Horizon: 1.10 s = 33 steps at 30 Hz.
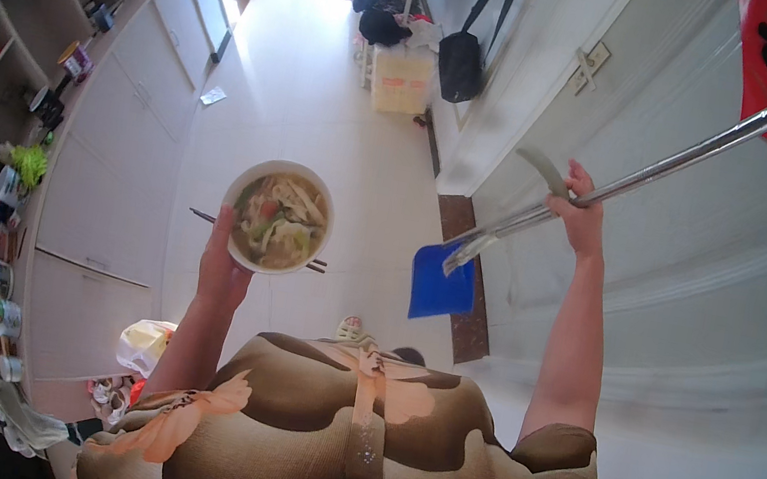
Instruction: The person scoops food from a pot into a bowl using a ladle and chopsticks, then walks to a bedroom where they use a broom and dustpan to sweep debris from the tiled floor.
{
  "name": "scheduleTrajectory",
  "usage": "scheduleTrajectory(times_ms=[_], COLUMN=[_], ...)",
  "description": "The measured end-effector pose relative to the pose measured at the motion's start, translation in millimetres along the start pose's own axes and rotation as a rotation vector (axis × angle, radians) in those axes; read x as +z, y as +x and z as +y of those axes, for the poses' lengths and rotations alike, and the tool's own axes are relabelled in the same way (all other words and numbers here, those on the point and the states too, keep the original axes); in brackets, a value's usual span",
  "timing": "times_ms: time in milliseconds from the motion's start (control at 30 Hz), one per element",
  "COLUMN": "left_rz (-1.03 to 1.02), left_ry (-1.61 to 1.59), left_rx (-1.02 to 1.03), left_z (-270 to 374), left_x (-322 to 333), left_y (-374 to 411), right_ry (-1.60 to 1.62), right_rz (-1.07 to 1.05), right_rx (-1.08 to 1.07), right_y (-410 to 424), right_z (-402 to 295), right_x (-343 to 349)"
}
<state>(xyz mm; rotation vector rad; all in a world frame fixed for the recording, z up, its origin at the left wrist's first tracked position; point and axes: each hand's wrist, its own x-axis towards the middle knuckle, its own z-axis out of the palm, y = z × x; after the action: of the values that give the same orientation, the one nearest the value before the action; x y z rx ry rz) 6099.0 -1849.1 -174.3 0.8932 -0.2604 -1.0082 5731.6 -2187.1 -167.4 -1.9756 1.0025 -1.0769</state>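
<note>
My left hand (222, 281) grips a white bowl (328, 229) from its near left side. Soupy food (276, 221) with pale strips, leafy greens and a red piece fills much of it. Under the bowl, a pair of chopsticks (318, 266) pokes out at both sides. My right hand (582, 223) is closed around a shiny metal pole (702, 156), which slants from the upper right down to a blue dustpan (442, 291). A curved grey-green piece (543, 171) juts from the same hand; I cannot tell what it is.
Along the left runs a cabinet (109, 194) with shelves of jars and bottles. A white door (620, 279) is close on the right. Farther on stand a pale box (400, 82) under a clothes pile and a hanging black bag (460, 66). A wrapper (213, 95) lies on the floor.
</note>
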Motion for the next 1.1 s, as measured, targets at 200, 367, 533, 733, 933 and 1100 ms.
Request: scheduleTrajectory(times_ms=[200, 367, 533, 733, 933, 1100], left_rz=[-0.024, 0.009, 0.125, 0.084, 0.063, -0.014], left_ry=[0.086, -0.039, -0.075, -0.011, -0.013, 0.013], left_rx=[0.055, 0.067, 0.061, 0.036, -0.010, -0.069], left_z=[-25, -54, -83, -105, -121, -123], left_x=[61, 108, 160, 197, 225, 229], left_y=[91, 134, 170, 211, 262, 291], right_ry=[0.109, 0.064, 0.109, -0.009, 0.215, 0.109], right_rz=[0.053, 0.039, 0.043, 0.102, 0.168, 0.204], right_rx=[0.089, 0.121, 0.118, 0.053, 0.239, 0.245], right_y=[117, 189, 258, 274, 286, 295], right_z=[55, 91, 130, 181, 221, 227], right_x=[-21, -26, -33, -9, 5, -17])
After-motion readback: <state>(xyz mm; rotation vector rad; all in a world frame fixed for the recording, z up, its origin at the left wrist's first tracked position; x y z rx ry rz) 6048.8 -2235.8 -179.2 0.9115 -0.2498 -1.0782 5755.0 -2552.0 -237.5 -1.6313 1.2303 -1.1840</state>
